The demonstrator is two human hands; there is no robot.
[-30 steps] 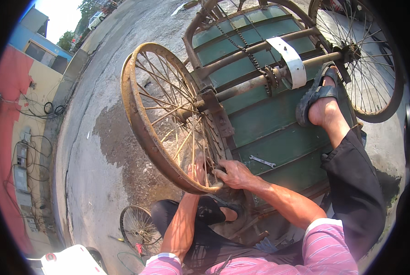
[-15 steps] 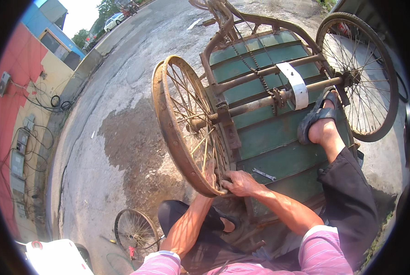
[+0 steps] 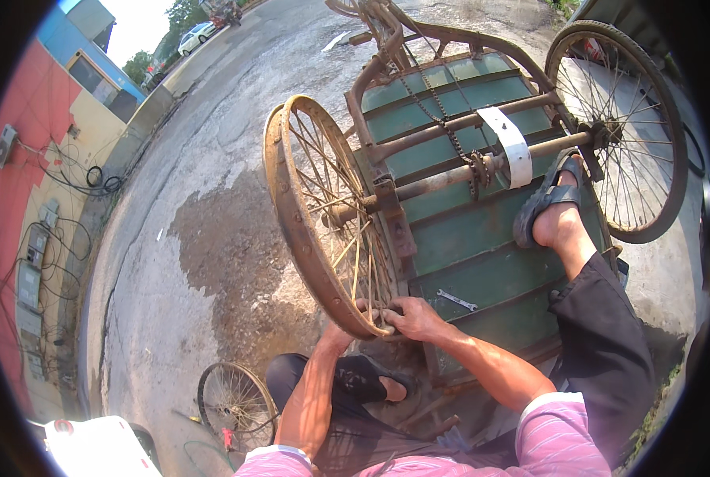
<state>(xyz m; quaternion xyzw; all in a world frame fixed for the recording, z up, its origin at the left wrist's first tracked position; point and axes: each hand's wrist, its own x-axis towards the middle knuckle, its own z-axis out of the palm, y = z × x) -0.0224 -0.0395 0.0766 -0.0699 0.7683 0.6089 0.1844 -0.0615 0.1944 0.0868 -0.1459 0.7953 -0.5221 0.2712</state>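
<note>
A cargo tricycle lies upturned with its green underside [image 3: 482, 246] facing up. Its rusty bare wheel rim [image 3: 291, 215] with thin spokes stands on the axle [image 3: 450, 176] in front of me. My right hand [image 3: 412, 316] grips the lowest part of that rim and its spokes. My left hand [image 3: 359, 312] reaches behind the same spot, mostly hidden by the rim and the right hand; its grip is not visible. My right foot in a dark sandal [image 3: 547, 199] presses on the green underside by the axle.
A wrench [image 3: 456, 299] lies on the green panel near my right hand. The second wheel [image 3: 621, 127] with a tyre stands at the right. A loose spoked wheel [image 3: 232, 405] lies on the stained pavement at lower left. A white container [image 3: 100, 447] sits at bottom left.
The view has shifted, so the tricycle and rim sit further right in the picture. Both hands stay at the bottom of the rusty rim.
</note>
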